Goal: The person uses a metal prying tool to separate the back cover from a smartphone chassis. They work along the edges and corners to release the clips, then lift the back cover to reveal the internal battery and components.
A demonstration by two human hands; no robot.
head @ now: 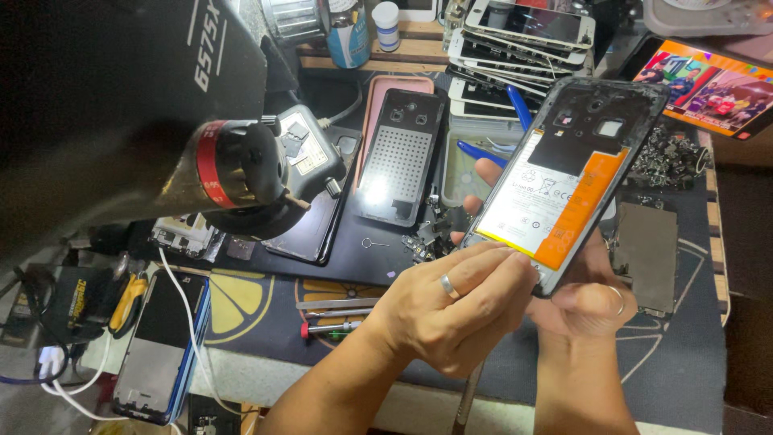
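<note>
My right hand point(592, 310) holds an opened black phone point(568, 173) from underneath, tilted up above the work mat. Its back is off, showing a white and orange battery point(555, 201). My right fingers show behind the phone's left edge and the thumb rests at its lower end. My left hand point(451, 310) wears a ring. Its fingertips are pinched together at the phone's lower left corner, by the battery's bottom edge. A thin grey metal tool shaft point(469, 399) sticks out below this hand.
A large black device with a red ring point(213, 165) overhangs the left. On the mat lie a black perforated back cover point(398, 153), tweezers and a screwdriver point(334, 316), a metal plate point(646, 246) and a phone point(159, 350). Stacked screens point(515, 44) and a lit tablet point(713, 84) stand behind.
</note>
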